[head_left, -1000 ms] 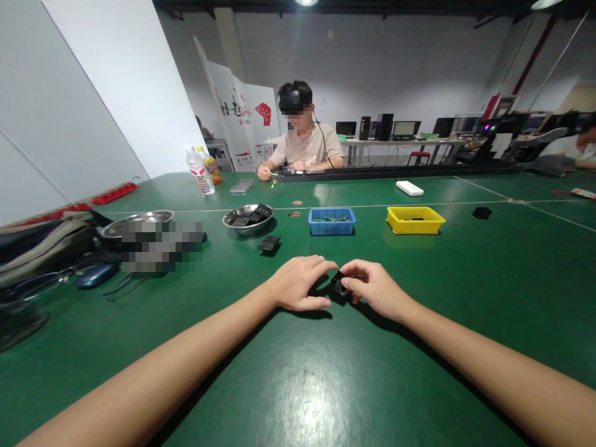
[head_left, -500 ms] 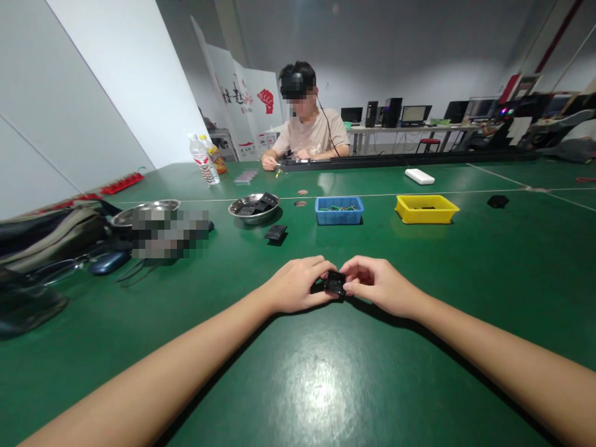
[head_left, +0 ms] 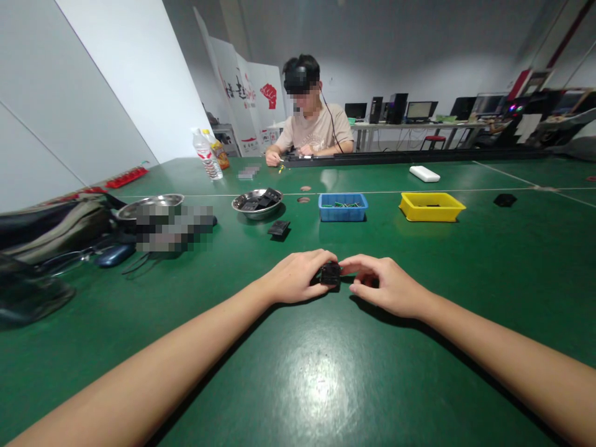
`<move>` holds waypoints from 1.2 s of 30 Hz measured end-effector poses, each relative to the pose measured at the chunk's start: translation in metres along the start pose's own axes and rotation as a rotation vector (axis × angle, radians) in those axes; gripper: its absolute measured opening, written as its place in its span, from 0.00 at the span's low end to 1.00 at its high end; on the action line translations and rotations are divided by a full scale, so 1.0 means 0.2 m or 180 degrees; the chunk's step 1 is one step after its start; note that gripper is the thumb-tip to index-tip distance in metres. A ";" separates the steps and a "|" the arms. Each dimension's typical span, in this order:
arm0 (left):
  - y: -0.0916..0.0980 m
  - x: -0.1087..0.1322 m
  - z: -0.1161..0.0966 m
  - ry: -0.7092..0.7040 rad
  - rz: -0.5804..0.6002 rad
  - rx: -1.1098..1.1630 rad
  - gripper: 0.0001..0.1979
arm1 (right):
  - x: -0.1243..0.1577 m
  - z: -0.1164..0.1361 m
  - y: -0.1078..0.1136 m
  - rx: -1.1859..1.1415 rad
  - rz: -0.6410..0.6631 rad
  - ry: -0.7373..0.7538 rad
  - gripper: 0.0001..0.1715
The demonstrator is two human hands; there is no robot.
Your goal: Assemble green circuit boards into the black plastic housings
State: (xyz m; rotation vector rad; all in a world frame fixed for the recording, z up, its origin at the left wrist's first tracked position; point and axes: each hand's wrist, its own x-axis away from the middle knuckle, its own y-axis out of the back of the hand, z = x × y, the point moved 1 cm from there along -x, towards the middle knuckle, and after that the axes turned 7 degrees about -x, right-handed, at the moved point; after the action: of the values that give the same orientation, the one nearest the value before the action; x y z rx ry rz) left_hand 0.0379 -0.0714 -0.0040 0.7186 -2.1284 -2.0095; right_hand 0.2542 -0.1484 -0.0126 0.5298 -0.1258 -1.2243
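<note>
- The left hand (head_left: 298, 277) is curled, and its fingertips grasp a small black part (head_left: 330, 273). The heel of this hand seems to rest on the green table (head_left: 465, 261).
- The right hand (head_left: 382, 285) meets the black part from the other side. Its forefinger touches the part, and the thumb looks closed below it, though that contact is partly hidden.
- The black part sits exactly between the two hands, very low over the table. I cannot tell if it touches the surface.
- To do this step well, I think the fingertips should hold the part by its edges, so that its top face is free to see.
- Both wrists resting on the table would give a steady hold. The pressure should be light and even, because such a small piece can easily slip or jump out of the fingers.
- Working this low seems wise: a dropped part would land just under the hands.
- Beyond the left hand a second black piece (head_left: 279, 228) lies alone, and behind it stands a metal bowl (head_left: 256, 213) with more dark pieces.
- Beyond the gap between the hands is a blue tray (head_left: 343, 215). Beyond the right hand, well apart, is a yellow tray (head_left: 431, 215).
- Far beyond both hands another person (head_left: 311, 127) sits at the same table, busy with their own work.
</note>
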 end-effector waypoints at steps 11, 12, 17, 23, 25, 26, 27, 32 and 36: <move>0.01 0.00 -0.01 -0.0042 0.0010 -0.0013 0.13 | 0.00 0.01 0.00 -0.0012 0.0103 -0.0092 0.24; 0.01 0.00 -0.01 -0.0043 0.0003 0.0009 0.13 | 0.00 0.01 0.00 -0.0009 0.0098 -0.0092 0.24; 0.01 0.00 0.00 -0.0062 -0.0013 0.0091 0.12 | -0.01 0.00 0.00 0.0048 0.0105 -0.0066 0.24; 0.01 0.00 0.00 -0.0051 -0.0025 0.0098 0.12 | 0.00 0.00 0.00 0.0066 0.0103 -0.0077 0.24; 0.00 0.00 0.00 -0.0044 -0.0026 0.0091 0.12 | 0.00 0.00 0.00 0.0084 0.0102 -0.0074 0.24; 0.00 0.00 0.00 -0.0039 -0.0026 0.0085 0.12 | 0.00 0.00 0.00 0.0090 0.0104 -0.0068 0.24; 0.00 0.00 0.00 -0.0034 -0.0026 0.0079 0.12 | 0.00 0.00 0.00 0.0099 0.0104 -0.0054 0.24; 0.00 0.00 0.00 -0.0043 -0.0034 0.0112 0.13 | 0.00 0.00 0.01 0.0293 -0.0096 0.0243 0.14; 0.00 0.00 0.00 -0.0009 -0.0033 0.0131 0.14 | 0.04 0.00 0.05 0.0179 -0.0534 0.0703 0.07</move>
State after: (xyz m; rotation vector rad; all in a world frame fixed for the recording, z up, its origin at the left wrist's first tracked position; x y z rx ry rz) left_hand 0.0380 -0.0717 -0.0034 0.7347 -2.1781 -1.9782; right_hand 0.2650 -0.1527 -0.0101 0.7323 0.0730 -1.3191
